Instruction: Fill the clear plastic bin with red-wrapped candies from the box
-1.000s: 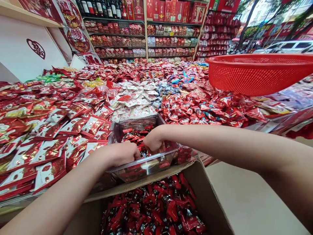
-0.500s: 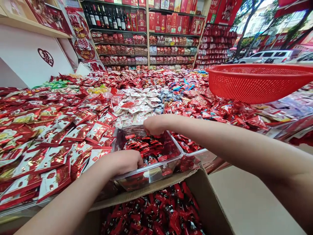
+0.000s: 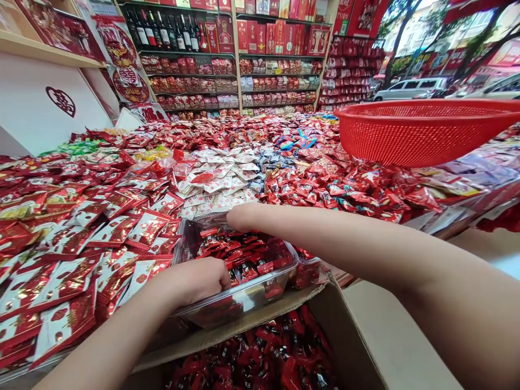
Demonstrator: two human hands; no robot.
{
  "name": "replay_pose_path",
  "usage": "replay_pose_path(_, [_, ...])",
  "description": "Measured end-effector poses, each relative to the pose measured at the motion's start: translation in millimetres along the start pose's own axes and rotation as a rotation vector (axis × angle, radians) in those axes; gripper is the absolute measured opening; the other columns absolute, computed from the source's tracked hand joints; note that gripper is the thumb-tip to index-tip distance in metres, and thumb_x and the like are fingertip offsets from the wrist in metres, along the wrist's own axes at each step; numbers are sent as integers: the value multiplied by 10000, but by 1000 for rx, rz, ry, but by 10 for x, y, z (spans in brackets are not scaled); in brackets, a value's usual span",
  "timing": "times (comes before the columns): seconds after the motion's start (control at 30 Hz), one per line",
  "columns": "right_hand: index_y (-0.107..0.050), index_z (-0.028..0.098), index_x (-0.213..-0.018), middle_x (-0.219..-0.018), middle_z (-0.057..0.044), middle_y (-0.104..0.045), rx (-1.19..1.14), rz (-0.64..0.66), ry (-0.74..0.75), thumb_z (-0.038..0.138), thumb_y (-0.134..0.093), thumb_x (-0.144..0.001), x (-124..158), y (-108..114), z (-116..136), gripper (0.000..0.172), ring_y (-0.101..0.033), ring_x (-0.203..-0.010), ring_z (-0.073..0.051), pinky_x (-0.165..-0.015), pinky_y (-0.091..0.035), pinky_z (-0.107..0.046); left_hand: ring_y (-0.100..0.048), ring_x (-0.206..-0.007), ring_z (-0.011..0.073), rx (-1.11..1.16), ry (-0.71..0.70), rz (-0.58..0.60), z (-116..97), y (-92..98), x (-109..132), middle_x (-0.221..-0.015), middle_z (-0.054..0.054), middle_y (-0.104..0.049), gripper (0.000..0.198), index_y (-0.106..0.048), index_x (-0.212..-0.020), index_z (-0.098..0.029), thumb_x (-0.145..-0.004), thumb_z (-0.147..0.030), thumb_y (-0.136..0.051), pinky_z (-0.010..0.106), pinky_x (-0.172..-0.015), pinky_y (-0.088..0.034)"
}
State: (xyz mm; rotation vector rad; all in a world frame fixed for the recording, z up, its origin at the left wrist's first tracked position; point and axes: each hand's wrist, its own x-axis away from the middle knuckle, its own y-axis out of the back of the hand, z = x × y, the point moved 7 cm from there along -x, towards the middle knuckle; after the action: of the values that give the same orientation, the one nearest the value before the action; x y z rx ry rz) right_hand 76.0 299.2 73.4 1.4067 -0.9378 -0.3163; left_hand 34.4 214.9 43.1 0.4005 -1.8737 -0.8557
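A clear plastic bin (image 3: 247, 298) holds many small candies (image 3: 227, 246) in red and black wrappers. My left hand (image 3: 209, 279) reaches over the near left side of this bin. Its fingers curl down among the candies, and whatever they grip is hidden. At the far side of the bin is my right hand (image 3: 240, 216), bent down at the wrist, with its fingers out of sight. Below the bin, a cardboard box (image 3: 353, 319) stands with its flaps apart, filled with more red and black wrapped candies (image 3: 260, 352).
Heaps of red and white packets (image 3: 65, 319) spread to the left, with white packets (image 3: 223, 181) behind the bin. A red mesh basket (image 3: 406, 135) rests on the candy at right. Shelves (image 3: 239, 70) with bottles and red boxes line the back.
The view has turned slightly right, so most things sit further left. My right forearm covers more of the neighbouring bin. Both hands stay at the clear bin.
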Motion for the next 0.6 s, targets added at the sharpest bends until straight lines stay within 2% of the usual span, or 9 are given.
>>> replay_pose_path(0.1, [-589, 58, -982, -952, -136, -598, 133, 114, 27, 69, -535, -633, -13, -111, 27, 353, -553, -851, -225, -713, -437, -302, -548, -544, 166, -6, -2, -6, -10, 2, 5, -572, 4, -626, 227, -675, -648, -232, -580, -332, -482, 188, -384, -345])
replay_pose_path(0.3, [-622, 12, -898, -845, -127, -620, 301, 156, 112, 154, -642, -552, -95, -203, 97, 374, -565, -768, -218, -691, -438, -287, -477, -482, 132, -2, 24, -3, -25, 5, 21, -498, -13, -536, 215, -672, -625, -227, -565, -343, -503, 182, -368, -322])
replay_pose_path(0.47, [-655, 74, -740, -740, -65, -620, 261, 181, 99, 143, -690, -455, -223, -292, 81, 296, -560, -746, -208, -670, -437, -290, -439, -466, 110, 10, 27, 23, -61, 10, 26, -477, -24, -491, 217, -676, -632, -215, -578, -337, -504, 165, -354, -298])
replay_pose_path(0.6, [-636, 74, -612, -674, -63, -609, 194, 108, 75, 107, -692, -431, -182, -220, 65, 192, -559, -721, -202, -674, -431, -310, -433, -465, 101, 39, 31, 57, -61, -12, 8, -497, -33, -508, 223, -679, -662, -220, -585, -347, -512, 169, -381, -314])
